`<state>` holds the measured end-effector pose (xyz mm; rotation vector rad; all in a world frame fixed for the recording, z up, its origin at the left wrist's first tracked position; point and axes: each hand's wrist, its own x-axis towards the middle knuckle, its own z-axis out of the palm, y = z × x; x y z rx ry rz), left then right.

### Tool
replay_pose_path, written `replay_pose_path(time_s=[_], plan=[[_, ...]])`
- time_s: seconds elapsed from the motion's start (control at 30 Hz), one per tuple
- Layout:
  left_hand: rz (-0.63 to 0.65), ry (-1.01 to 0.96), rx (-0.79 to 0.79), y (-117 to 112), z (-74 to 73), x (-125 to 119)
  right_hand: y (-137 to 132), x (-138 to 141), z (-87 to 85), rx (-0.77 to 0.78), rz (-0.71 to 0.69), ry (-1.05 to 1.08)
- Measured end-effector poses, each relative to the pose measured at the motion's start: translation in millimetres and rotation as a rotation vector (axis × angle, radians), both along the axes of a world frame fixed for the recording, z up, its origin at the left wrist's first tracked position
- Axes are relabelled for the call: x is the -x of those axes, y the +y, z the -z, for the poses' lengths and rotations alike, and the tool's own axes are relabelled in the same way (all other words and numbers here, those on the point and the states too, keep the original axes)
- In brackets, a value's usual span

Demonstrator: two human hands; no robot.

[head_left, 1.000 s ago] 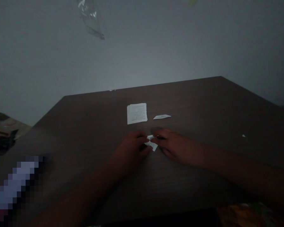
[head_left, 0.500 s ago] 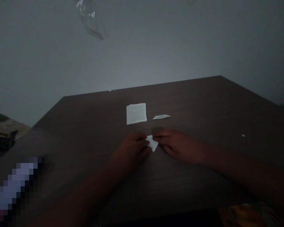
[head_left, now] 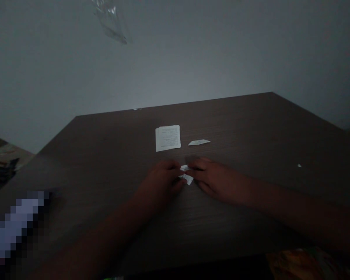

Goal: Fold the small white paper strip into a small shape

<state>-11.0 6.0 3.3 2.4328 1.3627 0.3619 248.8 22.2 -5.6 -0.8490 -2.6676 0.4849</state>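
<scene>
A small folded piece of printed paper (head_left: 188, 179) lies on the dark wooden table, its lower tip pointing toward me. My left hand (head_left: 162, 181) grips its left side, fingers bent and partly hiding it. From the other side my right hand (head_left: 217, 177) presses on the paper, with a finger reaching across its middle. Beyond the hands rests a stack of square printed paper sheets (head_left: 168, 138). To the right of that stack is a narrow folded paper strip (head_left: 199, 142) with slanted ends.
The table (head_left: 239, 128) backs onto a grey wall (head_left: 192, 50), where a clear plastic bag (head_left: 111, 19) hangs. A tiny paper scrap (head_left: 299, 165) lies at the right. A pixelated object (head_left: 17, 229) occupies the left side. Something colourful (head_left: 297, 264) shows at the bottom right.
A right-hand finger has moved leftward across the folded paper, covering more of its middle. The left hand stays nearly in place. The view has shifted slightly.
</scene>
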Motion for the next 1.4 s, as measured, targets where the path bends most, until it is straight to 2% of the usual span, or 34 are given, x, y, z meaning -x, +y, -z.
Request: replay_pose_path(time_s=[0.17, 0.47, 0.7, 0.97, 1.17, 1.27, 1.4], plan=[[-0.127, -0.075, 0.07, 4.6, 1.2, -2.8, 1.1, -2.4, 1.3, -0.01, -0.011, 0.002], [-0.169, -0.08, 0.09, 1.0, -5.8, -11.4, 0.6, -0.7, -0.5, -0.058, -0.002, 0.004], [-0.184, -0.051, 0.104, 0.7, -5.5, -13.6, 3.2, 7.8, 6.9, -0.071, 0.061, 0.041], [-0.165, -0.065, 0.121, 1.4, -10.2, -12.6, 7.9, 9.6, 6.9, 0.023, 0.067, 0.084], [-0.111, -0.068, 0.117, 15.4, -1.8, 2.0, 8.6, 11.1, 4.7, 0.06, 0.085, 0.092], [-0.087, -0.037, 0.101, 19.0, -0.2, 9.6, 7.7, 12.7, 3.9, 0.061, 0.096, 0.08], [-0.102, 0.048, 0.014, 10.9, -5.7, 7.4, 8.1, 11.7, 2.7, 0.055, 0.076, 0.095]])
